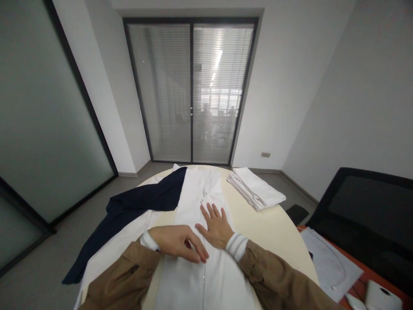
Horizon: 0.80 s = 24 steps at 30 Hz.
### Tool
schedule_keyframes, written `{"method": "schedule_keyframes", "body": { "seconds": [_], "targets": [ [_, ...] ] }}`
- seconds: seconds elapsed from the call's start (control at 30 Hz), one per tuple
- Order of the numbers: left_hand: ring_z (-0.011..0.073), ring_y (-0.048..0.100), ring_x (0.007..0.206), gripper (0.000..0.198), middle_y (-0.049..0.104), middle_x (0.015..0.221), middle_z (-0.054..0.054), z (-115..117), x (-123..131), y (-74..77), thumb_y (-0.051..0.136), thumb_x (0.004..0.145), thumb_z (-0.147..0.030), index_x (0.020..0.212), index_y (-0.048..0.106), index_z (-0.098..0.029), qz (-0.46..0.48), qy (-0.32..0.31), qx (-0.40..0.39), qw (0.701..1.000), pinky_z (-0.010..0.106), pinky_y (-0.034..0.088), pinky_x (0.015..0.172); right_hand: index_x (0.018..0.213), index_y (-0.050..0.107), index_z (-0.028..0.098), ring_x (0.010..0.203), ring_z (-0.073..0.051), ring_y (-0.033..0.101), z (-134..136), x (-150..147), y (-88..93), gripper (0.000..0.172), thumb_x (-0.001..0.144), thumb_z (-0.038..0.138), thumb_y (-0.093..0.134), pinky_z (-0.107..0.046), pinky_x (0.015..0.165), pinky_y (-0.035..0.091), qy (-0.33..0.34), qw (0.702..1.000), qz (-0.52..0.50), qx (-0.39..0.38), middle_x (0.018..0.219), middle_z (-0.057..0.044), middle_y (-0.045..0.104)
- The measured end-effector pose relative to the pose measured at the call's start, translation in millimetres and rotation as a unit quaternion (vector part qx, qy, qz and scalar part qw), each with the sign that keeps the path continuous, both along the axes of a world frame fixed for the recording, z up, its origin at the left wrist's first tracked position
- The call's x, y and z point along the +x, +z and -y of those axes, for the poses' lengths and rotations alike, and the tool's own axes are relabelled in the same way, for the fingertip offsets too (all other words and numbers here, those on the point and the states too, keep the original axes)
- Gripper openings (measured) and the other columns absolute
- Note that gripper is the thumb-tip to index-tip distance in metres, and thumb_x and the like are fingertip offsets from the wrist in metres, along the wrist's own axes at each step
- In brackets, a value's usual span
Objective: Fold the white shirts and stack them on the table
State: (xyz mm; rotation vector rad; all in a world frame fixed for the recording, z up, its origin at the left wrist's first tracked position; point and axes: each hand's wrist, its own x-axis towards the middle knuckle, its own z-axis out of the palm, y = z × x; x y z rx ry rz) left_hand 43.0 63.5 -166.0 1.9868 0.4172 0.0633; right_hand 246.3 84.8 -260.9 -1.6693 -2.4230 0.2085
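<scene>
A white garment (189, 284) lies spread on the round table, with a thin closure line running down its middle; whether it is a zip or a seam I cannot tell. A navy section (145, 196) with a sleeve-like end spreads over its left side and hangs past the table edge. My left hand (179, 242) is closed over the middle line, thumb and fingers pinched together. Whatever is between those fingertips, if anything, is hidden. Flat on the white cloth just right of the line rests my right hand (215, 226), fingers spread.
A folded white cloth stack (258, 187) sits on the cream round table (277, 232) at the far right. Beyond the table's right edge are a black mesh chair (371, 215), a clear plastic sleeve (329, 262) and a white device (382, 297) on a reddish surface.
</scene>
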Motion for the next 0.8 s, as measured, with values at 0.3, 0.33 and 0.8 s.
{"method": "schedule_keyframes", "body": {
  "seconds": [0.3,0.33,0.8],
  "targets": [
    [0.0229,0.036,0.141,0.046,0.042,0.151,0.013,-30,35,-73.0,0.047,0.098,-0.037,0.141,0.048,-0.018,0.074,0.313,0.29,0.901,0.044,0.029,0.119,0.152,0.035,0.022,0.134,-0.042,0.036,39,7,22.0,0.08,0.089,0.07,0.039,-0.061,0.104,0.029,0.038,0.999,0.033,0.005,0.153,-0.021,0.038],
    [0.023,0.032,0.144,0.047,0.038,0.154,0.012,-33,37,-79.0,0.043,0.1,-0.037,0.143,0.045,-0.019,0.057,0.307,0.312,0.897,0.045,0.028,0.12,0.151,0.037,0.02,0.133,-0.043,0.038,41,7,26.5,0.083,0.087,0.072,0.041,-0.061,0.104,0.03,0.046,0.998,0.034,-0.007,0.151,-0.022,0.039],
    [0.0295,0.025,0.147,0.055,0.027,0.161,0.005,-37,43,-107.5,0.047,0.088,-0.007,0.139,0.052,-0.027,-0.04,0.266,0.482,0.834,0.051,0.032,0.117,0.093,0.07,0.012,0.066,-0.015,0.065,-98,97,35.9,0.034,0.09,0.043,0.057,-0.026,0.067,0.049,-0.125,0.943,-0.264,-0.162,0.083,-0.009,0.074]
  ]
}}
